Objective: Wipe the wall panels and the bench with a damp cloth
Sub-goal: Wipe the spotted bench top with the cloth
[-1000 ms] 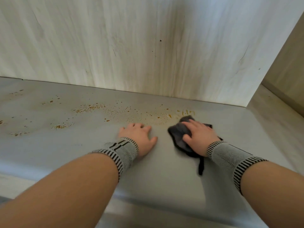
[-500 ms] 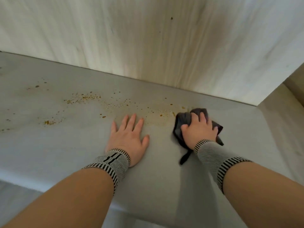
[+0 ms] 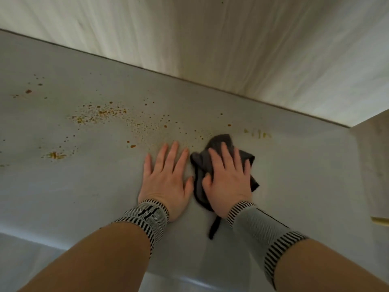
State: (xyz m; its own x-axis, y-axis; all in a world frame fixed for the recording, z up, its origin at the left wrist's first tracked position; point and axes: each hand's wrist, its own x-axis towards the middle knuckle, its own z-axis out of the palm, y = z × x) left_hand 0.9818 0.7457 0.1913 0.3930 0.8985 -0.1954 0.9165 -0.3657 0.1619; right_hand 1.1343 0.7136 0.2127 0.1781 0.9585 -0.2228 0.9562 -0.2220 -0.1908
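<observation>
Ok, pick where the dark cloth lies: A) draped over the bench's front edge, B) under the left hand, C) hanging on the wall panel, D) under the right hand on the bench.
D: the right hand presses the dark grey cloth onto the bench; the left hand rests bare beside it.

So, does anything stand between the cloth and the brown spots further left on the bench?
Yes. The left hand lies flat on the bench directly left of the cloth, blocking that path. The spots just beyond the cloth are unobstructed.
</observation>
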